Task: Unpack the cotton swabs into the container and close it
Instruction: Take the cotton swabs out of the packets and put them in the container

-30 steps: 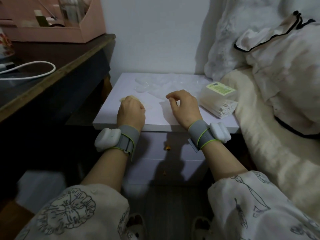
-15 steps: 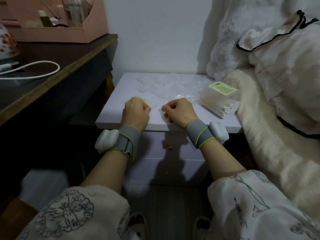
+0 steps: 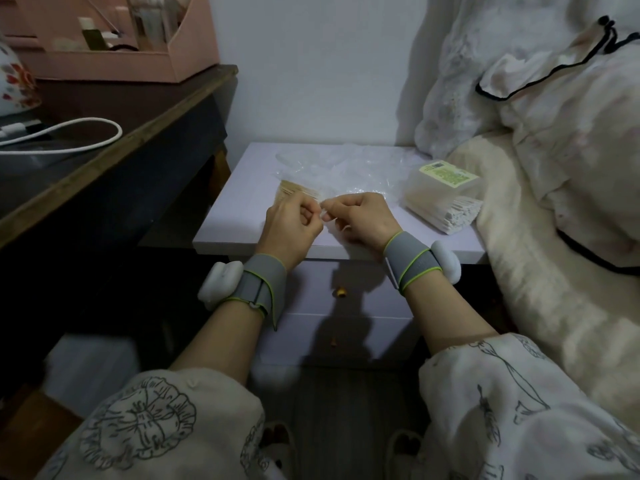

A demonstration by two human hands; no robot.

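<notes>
A small clear packet of cotton swabs (image 3: 297,195) lies on the white nightstand (image 3: 242,202), its wooden sticks showing beyond my left hand. My left hand (image 3: 289,230) and my right hand (image 3: 363,220) meet over the near part of the top, both pinching the packet's plastic edge between them. A larger pack of swabs (image 3: 443,199) with a green label sits at the right edge. Crumpled clear plastic (image 3: 346,168) lies behind my hands; whether a clear container is among it I cannot tell.
A dark wooden desk (image 3: 138,140) stands to the left with a white cable (image 3: 69,133) and a pink organiser (image 3: 114,60). Bedding and pillows (image 3: 554,168) press against the nightstand's right side. Drawers with small knobs (image 3: 341,292) lie below.
Both hands lifted from resting on the nightstand and came together, now pinching the swab packet's edge. The packet's sticks have come into view past my left hand.
</notes>
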